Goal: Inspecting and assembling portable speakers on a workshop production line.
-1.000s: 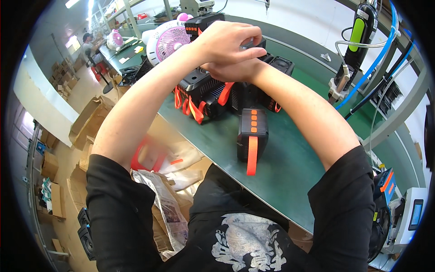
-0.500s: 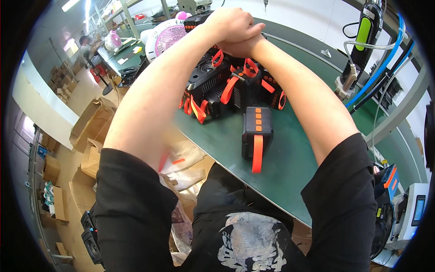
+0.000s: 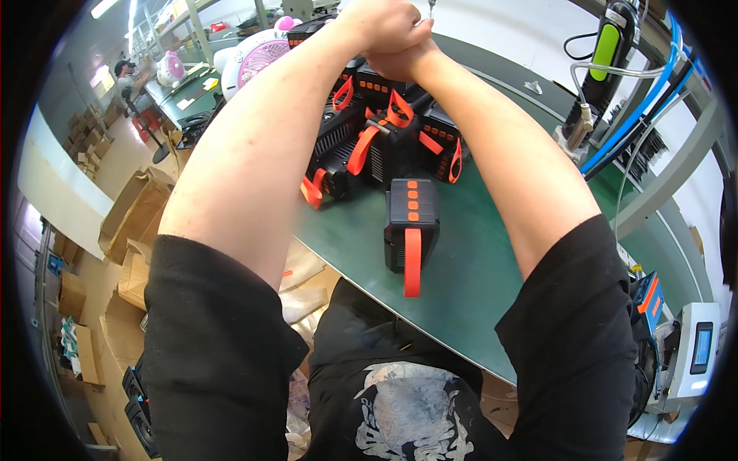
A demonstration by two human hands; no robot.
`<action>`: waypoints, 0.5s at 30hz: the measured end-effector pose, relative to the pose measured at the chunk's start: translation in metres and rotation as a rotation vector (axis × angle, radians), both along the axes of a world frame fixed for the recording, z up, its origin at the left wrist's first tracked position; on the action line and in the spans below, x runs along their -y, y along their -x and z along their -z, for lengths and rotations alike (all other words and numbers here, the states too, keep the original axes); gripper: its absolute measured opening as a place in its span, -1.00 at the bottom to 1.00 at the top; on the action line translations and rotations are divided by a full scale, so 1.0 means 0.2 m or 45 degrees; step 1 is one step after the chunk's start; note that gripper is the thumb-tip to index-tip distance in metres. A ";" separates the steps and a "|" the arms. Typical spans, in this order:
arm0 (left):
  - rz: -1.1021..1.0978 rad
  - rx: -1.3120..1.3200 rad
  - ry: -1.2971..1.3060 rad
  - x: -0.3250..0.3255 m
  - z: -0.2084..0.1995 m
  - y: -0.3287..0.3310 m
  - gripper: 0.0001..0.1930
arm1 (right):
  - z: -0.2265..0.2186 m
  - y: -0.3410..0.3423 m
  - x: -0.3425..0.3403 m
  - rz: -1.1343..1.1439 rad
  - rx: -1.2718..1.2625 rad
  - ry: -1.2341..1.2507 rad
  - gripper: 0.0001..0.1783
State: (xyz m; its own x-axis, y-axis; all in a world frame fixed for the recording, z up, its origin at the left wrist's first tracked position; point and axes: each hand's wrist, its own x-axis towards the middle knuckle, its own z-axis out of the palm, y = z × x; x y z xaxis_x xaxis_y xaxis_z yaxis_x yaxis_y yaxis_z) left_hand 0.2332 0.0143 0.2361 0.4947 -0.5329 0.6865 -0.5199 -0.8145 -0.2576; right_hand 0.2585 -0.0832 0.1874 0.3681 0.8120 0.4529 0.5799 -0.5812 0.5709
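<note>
Both arms stretch out over the green bench (image 3: 477, 269), and the left hand (image 3: 380, 23) and right hand (image 3: 396, 60) are pressed together at the far end, the left one wrapped over the right. Whether they pinch anything between them, I cannot tell.

Right below them sits a cluster of black speakers with orange straps (image 3: 384, 142), jumbled at different angles; I count about five, though the arms hide part of the pile.

One single speaker (image 3: 412, 227) lies apart, nearer the body. Its long axis runs near to far, with four orange buttons in a row on the far half and its orange strap (image 3: 413, 263) pointing straight toward the near edge.

To the far right hangs one green-handled power screwdriver (image 3: 607, 46).
</note>
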 end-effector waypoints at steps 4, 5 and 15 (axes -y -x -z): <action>-0.003 0.002 0.000 0.01 -0.01 -0.02 -0.55 | 0.02 -0.07 -0.01 -0.084 0.119 -0.059 -0.73; -0.004 0.001 0.002 0.00 -0.01 -0.02 -0.56 | 0.02 -0.08 -0.02 -0.111 0.147 -0.075 -0.73; 0.000 0.000 0.005 0.01 -0.03 -0.05 -0.58 | -0.09 -0.01 -0.08 0.441 0.118 0.412 -0.69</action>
State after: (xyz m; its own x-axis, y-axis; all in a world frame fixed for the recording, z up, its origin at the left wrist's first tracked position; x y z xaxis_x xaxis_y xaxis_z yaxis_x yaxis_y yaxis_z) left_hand 0.2423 0.0120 0.2427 0.4946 -0.5301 0.6888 -0.5198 -0.8156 -0.2544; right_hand 0.2611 -0.0672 0.2058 0.6118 0.7535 0.2407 0.3220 -0.5152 0.7943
